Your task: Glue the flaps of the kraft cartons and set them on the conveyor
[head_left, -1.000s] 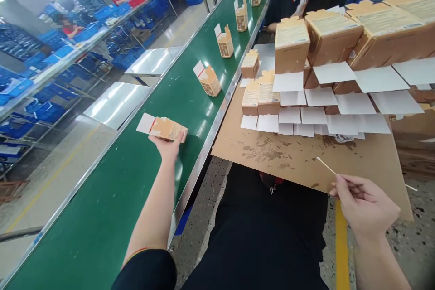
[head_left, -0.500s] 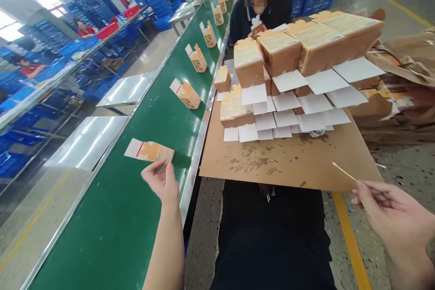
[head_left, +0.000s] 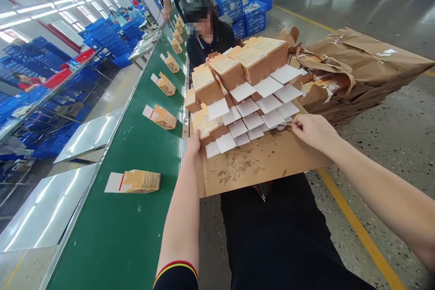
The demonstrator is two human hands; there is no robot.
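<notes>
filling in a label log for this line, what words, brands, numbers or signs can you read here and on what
No text can be read.
Nearest box on the green belt: print too small to read.
Farther boxes on it: dark printed panels, too blurred.
Stacked boxes on the cardboard sheet: lines of print on top, too small.

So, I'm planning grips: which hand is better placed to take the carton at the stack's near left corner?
Left hand, probably: it is beside that carton, while the right hand is farther off and pinches a thin swab.
</notes>
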